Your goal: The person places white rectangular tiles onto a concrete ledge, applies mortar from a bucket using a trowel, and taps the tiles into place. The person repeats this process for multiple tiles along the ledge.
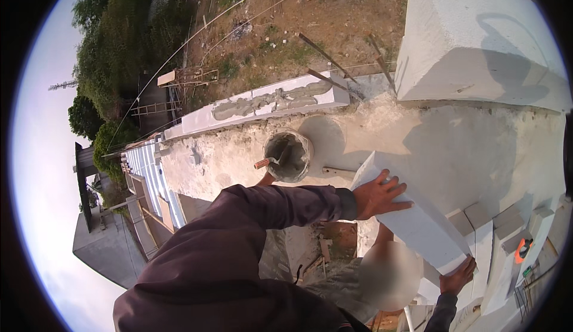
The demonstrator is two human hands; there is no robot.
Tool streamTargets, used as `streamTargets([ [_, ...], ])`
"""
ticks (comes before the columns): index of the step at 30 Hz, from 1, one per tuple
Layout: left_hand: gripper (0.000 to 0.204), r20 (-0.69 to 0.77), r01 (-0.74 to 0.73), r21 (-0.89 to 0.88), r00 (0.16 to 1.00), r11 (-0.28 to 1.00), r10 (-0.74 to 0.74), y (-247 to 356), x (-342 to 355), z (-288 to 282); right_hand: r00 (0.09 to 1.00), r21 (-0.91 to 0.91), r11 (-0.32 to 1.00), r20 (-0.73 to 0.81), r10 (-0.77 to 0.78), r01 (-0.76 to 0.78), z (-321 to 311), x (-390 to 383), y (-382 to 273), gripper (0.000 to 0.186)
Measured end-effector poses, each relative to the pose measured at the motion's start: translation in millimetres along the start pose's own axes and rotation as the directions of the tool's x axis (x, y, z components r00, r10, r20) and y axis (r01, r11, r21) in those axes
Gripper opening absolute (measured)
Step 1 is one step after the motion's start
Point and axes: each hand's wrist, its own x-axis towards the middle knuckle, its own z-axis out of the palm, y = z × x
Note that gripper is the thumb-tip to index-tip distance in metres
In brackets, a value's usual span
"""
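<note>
**Aerated block steadied at both ends**

A dark-sleeved hand point(457, 276), whose I cannot tell, clutches the white aerated block's point(418, 224) lower end. At its upper end the left hand point(378, 195) presses flat, fingers spread. Support both ends evenly. Beyond it stands the mortar bucket point(288, 156).

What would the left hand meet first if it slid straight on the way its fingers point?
The left hand lies flat on the white block, fingers pointing right. Straight on, it would likely just cross more of the block's bare face, then the white slab behind; depth is unclear.
</note>
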Motion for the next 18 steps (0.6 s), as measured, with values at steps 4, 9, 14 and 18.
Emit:
streamTargets([
  [4, 0.086, 0.102, 0.203, 0.055, 0.973, 0.978, -0.208, -55, -177, -81, 0.928, 0.093, 0.926, -0.116, -0.355, 0.366, -66, -7, -177, 0.097],
  [9, 0.094, 0.006, 0.424, 0.132, 0.904, 0.896, -0.428, -109, -391, -169, 0.758, 0.068, 0.765, -0.22, -0.614, 0.64, -147, -35, -397, 0.088],
  [14, 0.101, -0.146, 0.542, 0.08, 0.837, 0.837, -0.528, -162, -535, -201, 0.671, -0.021, 0.68, -0.137, -0.729, 0.733, -204, -54, -555, 0.099],
  [18, 0.107, -0.271, 0.562, 0.038, 0.802, 0.826, -0.533, -199, -588, -192, 0.625, -0.104, 0.639, -0.14, -0.768, 0.762, -221, -44, -627, 0.103],
])
